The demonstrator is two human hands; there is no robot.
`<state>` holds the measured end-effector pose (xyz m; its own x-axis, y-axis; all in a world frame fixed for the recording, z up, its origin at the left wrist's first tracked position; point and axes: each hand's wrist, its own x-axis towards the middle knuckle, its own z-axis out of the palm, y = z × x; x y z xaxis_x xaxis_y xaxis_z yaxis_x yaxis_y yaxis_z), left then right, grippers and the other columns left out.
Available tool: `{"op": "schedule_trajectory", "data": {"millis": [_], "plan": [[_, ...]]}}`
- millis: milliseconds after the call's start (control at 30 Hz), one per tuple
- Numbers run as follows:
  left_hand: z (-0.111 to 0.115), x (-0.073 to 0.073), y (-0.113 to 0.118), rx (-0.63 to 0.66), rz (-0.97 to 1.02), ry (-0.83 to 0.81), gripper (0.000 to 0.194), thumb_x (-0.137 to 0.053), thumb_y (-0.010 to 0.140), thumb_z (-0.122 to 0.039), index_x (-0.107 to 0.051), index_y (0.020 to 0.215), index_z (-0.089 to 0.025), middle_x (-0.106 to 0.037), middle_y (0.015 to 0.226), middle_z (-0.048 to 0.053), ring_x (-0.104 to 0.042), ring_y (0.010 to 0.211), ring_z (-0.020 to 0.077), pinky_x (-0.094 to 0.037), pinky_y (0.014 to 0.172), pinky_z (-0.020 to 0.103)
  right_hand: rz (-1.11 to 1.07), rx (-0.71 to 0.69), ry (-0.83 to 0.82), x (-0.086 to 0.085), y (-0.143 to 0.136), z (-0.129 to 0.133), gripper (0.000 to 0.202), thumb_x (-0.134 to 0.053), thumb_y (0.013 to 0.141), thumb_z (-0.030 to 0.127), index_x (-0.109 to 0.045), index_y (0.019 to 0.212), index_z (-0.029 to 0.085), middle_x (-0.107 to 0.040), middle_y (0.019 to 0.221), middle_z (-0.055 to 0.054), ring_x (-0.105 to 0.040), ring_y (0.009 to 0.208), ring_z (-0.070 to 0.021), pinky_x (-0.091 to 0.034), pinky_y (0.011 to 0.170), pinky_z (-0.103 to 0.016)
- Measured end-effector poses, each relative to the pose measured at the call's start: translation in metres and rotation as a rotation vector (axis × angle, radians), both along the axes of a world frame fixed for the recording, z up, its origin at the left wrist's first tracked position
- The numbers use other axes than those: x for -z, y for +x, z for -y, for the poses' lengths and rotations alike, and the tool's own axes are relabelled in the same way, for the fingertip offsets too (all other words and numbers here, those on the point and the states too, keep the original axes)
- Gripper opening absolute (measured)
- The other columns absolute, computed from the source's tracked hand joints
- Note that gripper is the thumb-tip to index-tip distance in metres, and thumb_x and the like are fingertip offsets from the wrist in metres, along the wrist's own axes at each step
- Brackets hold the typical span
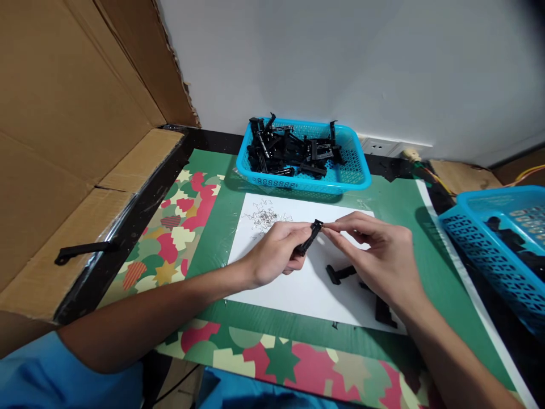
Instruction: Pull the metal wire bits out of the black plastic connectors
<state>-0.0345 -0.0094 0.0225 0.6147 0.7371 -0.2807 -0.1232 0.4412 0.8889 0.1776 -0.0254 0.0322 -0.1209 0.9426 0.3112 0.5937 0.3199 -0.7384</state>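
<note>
My left hand point(279, 247) is closed around a narrow black plastic part point(313, 236), held at a tilt above the white sheet point(272, 284). Thumb and forefinger of my right hand point(374, 244) pinch together at the part's upper end; whatever is between those fingertips is too small to make out. A pile of thin, bent metal wire pieces point(267, 217) lies on the sheet, beyond my left hand. Below my right hand rest more black plastic parts point(336, 275), partly covered by the hand.
A blue basket point(304, 184) heaped with black parts stands at the back by the wall. Another blue basket point(481, 244) with black pieces is at the right. One long black part point(83, 250) lies on the cardboard at left. Wall sockets point(378, 146) sit behind.
</note>
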Motion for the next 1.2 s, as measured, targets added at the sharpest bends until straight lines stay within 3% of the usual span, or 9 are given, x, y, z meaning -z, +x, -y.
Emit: {"op": "schedule_trajectory", "data": {"millis": [133, 300, 433, 533, 600, 733, 800, 1000, 1200], "plan": [[-0.001, -0.003, 0.0, -0.018, -0.033, -0.013, 0.033, -0.05, 0.106, -0.046, -0.064, 0.104, -0.016, -0.032, 0.053, -0.011, -0.022, 0.04, 0.0062, -0.017, 0.042, 0.019, 0.047, 0.012, 0.01, 0.001, 0.003, 0.0, 0.006, -0.077, 0.096, 0.032, -0.082, 0.098, 0.028, -0.078, 0.095, -0.005, -0.065, 0.078, -0.0216, -0.045, 0.062, -0.036], [-0.004, 0.0, -0.002, 0.0, -0.03, -0.013, 0.034, -0.053, 0.104, -0.046, -0.066, 0.096, -0.016, -0.031, 0.049, -0.011, -0.022, 0.04, 0.0059, -0.016, 0.042, 0.019, 0.126, -0.042, 0.096, 0.003, 0.005, 0.0, 0.037, -0.075, 0.098, 0.025, -0.073, 0.134, 0.032, -0.076, 0.1, -0.004, -0.066, 0.083, -0.0222, -0.05, 0.071, -0.038], [-0.007, -0.001, -0.004, 0.008, -0.053, -0.006, 0.035, -0.057, 0.102, -0.048, -0.061, 0.084, -0.018, -0.03, 0.048, -0.01, -0.024, 0.04, 0.0055, -0.018, 0.042, 0.019, 0.18, -0.152, 0.247, 0.004, 0.006, -0.001, 0.031, -0.071, 0.099, 0.017, -0.077, 0.125, 0.033, -0.077, 0.108, -0.006, -0.071, 0.096, -0.0257, -0.055, 0.085, -0.042], [-0.007, -0.002, -0.004, 0.015, -0.067, -0.005, 0.038, -0.057, 0.101, -0.049, -0.061, 0.082, -0.018, -0.031, 0.048, -0.01, -0.024, 0.041, 0.0059, -0.019, 0.043, 0.02, 0.239, -0.165, 0.316, 0.006, 0.008, -0.002, 0.031, -0.07, 0.1, 0.017, -0.077, 0.124, 0.033, -0.078, 0.105, -0.006, -0.071, 0.092, -0.0256, -0.055, 0.082, -0.042], [-0.005, 0.0, -0.004, 0.012, -0.055, 0.029, 0.04, -0.055, 0.103, -0.051, -0.067, 0.091, -0.015, -0.034, 0.051, -0.009, -0.026, 0.044, 0.0069, -0.02, 0.045, 0.02, 0.284, -0.18, 0.341, 0.006, 0.012, -0.003, 0.031, -0.069, 0.1, 0.017, -0.077, 0.126, 0.033, -0.078, 0.102, -0.006, -0.07, 0.088, -0.025, -0.055, 0.079, -0.042], [-0.002, 0.007, -0.004, -0.073, -0.094, 0.227, 0.048, -0.056, 0.104, -0.053, -0.071, 0.127, -0.014, -0.048, 0.066, -0.004, -0.04, 0.057, 0.0099, -0.031, 0.053, 0.021, 0.323, -0.187, 0.324, 0.007, 0.024, -0.009, 0.027, -0.068, 0.102, 0.021, -0.078, 0.124, 0.031, -0.08, 0.103, -0.007, -0.067, 0.085, -0.0252, -0.055, 0.077, -0.043], [-0.001, 0.008, -0.004, -0.085, -0.171, 0.368, 0.049, -0.058, 0.104, -0.05, -0.069, 0.136, -0.015, -0.061, 0.081, 0.002, -0.048, 0.066, 0.0116, -0.038, 0.06, 0.024, 0.306, -0.186, 0.29, 0.009, 0.031, -0.013, 0.023, -0.068, 0.102, 0.023, -0.08, 0.121, 0.03, -0.08, 0.103, -0.008, -0.066, 0.085, -0.0254, -0.055, 0.077, -0.043], [0.0, 0.009, -0.005, -0.05, -0.416, 0.748, 0.041, -0.059, 0.106, -0.043, -0.069, 0.139, -0.019, -0.07, 0.11, 0.007, -0.057, 0.079, 0.0156, -0.046, 0.077, 0.031, 0.244, -0.233, 0.182, 0.015, 0.044, -0.02, 0.018, -0.07, 0.101, 0.024, -0.08, 0.116, 0.027, -0.078, 0.101, -0.007, -0.068, 0.09, -0.0245, -0.056, 0.078, -0.04], [0.004, 0.014, -0.003, 0.023, -0.531, 0.824, 0.039, -0.053, 0.111, -0.043, -0.071, 0.133, -0.017, -0.07, 0.108, 0.008, -0.066, 0.096, 0.0222, -0.047, 0.086, 0.035, 0.333, -0.265, -0.042, 0.008, 0.045, -0.021, 0.019, -0.067, 0.101, 0.022, -0.078, 0.115, 0.027, -0.078, 0.106, -0.007, -0.07, 0.097, -0.0245, -0.056, 0.084, -0.039]]}}
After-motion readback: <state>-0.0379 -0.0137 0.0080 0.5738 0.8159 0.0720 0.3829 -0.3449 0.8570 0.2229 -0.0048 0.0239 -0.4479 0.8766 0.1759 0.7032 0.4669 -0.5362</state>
